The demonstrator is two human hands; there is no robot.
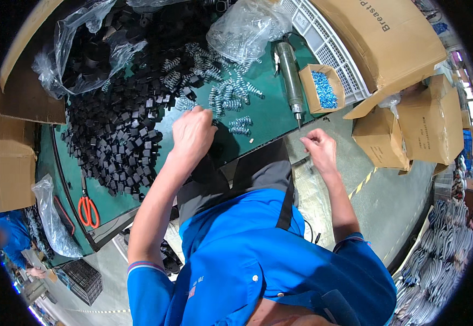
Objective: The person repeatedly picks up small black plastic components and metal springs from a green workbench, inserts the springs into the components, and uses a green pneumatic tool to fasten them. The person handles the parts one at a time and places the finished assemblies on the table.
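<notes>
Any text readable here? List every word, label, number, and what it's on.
Printed text isn't copied out; locations only:
Big carton, top right: large dark print, legible, partly cut off.
Open carton below it: small dark print, too small to read reliably.
Blue shirt: small chest lettering, too blurred to read.

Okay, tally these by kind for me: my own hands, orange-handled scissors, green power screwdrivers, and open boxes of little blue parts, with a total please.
Hands: 2 (left hand, right hand)
Orange-handled scissors: 1
Green power screwdriver: 1
Open box of little blue parts: 1
Total: 5
</notes>
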